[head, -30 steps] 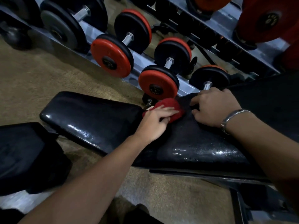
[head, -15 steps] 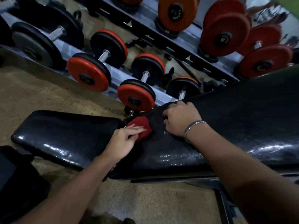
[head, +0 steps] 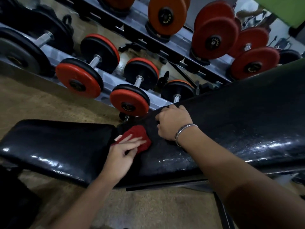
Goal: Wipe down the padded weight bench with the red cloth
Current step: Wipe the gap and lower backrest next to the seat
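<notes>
Pressing down on the red cloth (head: 138, 134), the left hand (head: 122, 151) lies flat with its fingers straight and slightly spread across the bunched fabric, so nothing is clenched. The cloth sits on the weight bench (head: 231, 129) right at the seam where the flat seat pad (head: 57, 146) meets the lower end of the raised back pad (head: 247, 113), nearer the bench's far edge than its near edge. Just beside the cloth, the right hand (head: 173, 124) is planted on the back pad. Its fingers are curled over the pad's far edge and grasp it, with the fingertips out of sight behind the padding. A metal bracelet (head: 184, 131) circles that wrist. Along the near edge of the back pad the black vinyl shows a wet, speckled sheen (head: 173, 161), and bright glints run along the near edge of the seat pad too. Beyond the bench's far edge, red-and-black dumbbells (head: 130, 103) rest on a grey rack (head: 105, 81) that stands on a brownish floor (head: 33, 104).
</notes>
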The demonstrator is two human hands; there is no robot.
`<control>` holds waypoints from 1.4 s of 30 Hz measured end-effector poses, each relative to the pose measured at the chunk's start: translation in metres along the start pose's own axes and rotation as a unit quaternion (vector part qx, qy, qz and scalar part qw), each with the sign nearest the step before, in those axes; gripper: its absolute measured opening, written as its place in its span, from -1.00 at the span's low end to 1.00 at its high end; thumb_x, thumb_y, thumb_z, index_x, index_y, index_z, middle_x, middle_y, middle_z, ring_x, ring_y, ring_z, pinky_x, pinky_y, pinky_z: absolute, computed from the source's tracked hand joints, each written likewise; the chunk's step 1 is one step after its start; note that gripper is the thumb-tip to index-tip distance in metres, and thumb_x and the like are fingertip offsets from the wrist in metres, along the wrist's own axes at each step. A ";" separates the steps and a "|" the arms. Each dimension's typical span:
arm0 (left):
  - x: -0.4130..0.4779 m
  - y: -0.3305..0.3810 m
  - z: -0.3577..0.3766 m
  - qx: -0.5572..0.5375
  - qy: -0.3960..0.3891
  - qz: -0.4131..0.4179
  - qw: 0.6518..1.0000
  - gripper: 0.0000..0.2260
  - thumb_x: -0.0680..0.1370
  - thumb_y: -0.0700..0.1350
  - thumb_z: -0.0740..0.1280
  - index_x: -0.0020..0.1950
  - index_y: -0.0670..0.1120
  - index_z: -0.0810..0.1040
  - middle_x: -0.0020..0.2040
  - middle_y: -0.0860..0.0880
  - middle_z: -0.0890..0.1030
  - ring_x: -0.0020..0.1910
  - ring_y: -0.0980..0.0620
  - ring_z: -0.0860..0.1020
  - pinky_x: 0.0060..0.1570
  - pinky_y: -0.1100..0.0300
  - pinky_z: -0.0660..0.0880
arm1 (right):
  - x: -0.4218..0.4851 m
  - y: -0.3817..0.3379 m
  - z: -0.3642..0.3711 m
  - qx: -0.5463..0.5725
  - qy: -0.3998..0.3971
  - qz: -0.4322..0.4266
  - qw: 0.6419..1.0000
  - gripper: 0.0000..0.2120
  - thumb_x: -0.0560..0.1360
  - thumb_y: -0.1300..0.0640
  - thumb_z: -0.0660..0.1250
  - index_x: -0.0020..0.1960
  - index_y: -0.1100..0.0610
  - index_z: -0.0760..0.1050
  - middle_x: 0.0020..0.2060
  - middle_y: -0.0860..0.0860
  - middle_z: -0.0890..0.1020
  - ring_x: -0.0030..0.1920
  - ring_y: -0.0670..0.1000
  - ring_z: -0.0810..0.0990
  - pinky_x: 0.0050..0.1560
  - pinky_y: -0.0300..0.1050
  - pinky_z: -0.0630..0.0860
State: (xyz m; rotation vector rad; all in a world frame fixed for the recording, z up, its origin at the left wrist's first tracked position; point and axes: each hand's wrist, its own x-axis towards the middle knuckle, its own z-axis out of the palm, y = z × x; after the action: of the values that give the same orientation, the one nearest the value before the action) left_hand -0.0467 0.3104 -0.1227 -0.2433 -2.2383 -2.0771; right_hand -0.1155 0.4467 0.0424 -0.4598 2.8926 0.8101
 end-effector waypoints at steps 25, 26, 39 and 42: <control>-0.064 0.004 -0.017 -0.012 -0.041 -0.008 0.999 -0.57 0.54 -0.45 0.31 0.00 0.07 0.75 0.15 0.22 0.67 0.41 0.32 0.39 0.41 0.39 0.26 | -0.038 -0.025 -0.002 0.012 0.042 -0.044 0.998 -0.70 0.51 0.02 0.23 0.19 -0.01 0.57 0.15 0.05 0.59 0.20 0.15 0.46 0.17 0.07 0.34; -0.064 0.001 -0.020 -0.012 -0.041 -0.010 0.999 -0.57 0.54 -0.45 0.30 0.00 0.07 0.75 0.16 0.22 0.66 0.42 0.32 0.38 0.42 0.38 0.25 | -0.044 -0.027 -0.003 0.012 0.047 -0.051 0.998 -0.71 0.50 0.02 0.23 0.18 -0.01 0.58 0.13 0.04 0.60 0.19 0.14 0.47 0.15 0.07 0.35; -0.057 0.024 0.000 -0.031 0.003 -0.036 0.999 -0.53 0.53 -0.44 0.31 -0.02 0.15 0.74 0.11 0.27 0.66 0.39 0.33 0.40 0.46 0.25 0.30 | -0.099 -0.023 -0.004 -0.011 0.080 -0.082 0.993 -0.83 0.39 0.06 0.34 -0.05 0.00 0.63 -0.12 0.01 0.62 -0.06 0.12 0.54 -0.07 0.04 0.42; -0.061 0.035 0.014 -0.033 0.015 -0.038 0.999 -0.54 0.51 -0.46 0.30 -0.04 0.10 0.75 0.11 0.26 0.67 0.39 0.34 0.40 0.42 0.33 0.30 | -0.099 -0.018 -0.007 -0.012 0.087 -0.076 0.993 -0.82 0.41 0.06 0.32 -0.03 0.00 0.63 -0.10 0.01 0.62 -0.04 0.12 0.54 -0.07 0.04 0.43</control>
State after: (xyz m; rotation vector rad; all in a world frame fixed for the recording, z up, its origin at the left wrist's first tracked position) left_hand 0.0200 0.3225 -0.0996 -0.1339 -2.1981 -2.1794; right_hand -0.0158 0.4549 0.0570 -0.7802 2.9588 0.8206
